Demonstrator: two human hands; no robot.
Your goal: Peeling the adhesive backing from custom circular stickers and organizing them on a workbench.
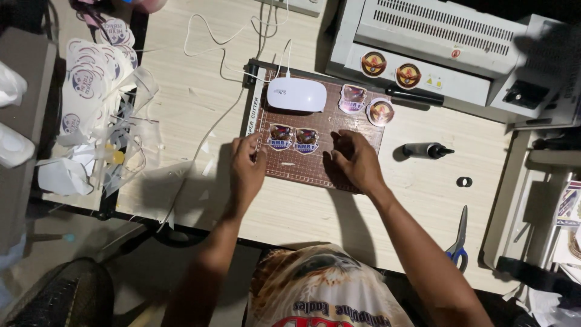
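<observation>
Both hands on cutter board mid-desk: left hand [247, 165] fingertips pinching left shield sticker [280, 136], right hand [355, 160] fingers curled, nothing visibly gripped; press flat, keep edges aligned.

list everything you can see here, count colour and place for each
paper cutter board: 1, brown grid, desk centre
shield stickers: 3, multicoloured, on the board
round stickers: 3, orange and dark, one on the board edge, two on the laminator
small lamp: 1, white, board's far end
laminator: 1, grey-white, far right
bottle: 1, black, right of board
ring: 1, black, near bottle
scissors: 1, blue handles, desk's right edge
sticker sheets and offcuts: pile, white, left
left hand: board's left edge
right hand: on the board
</observation>
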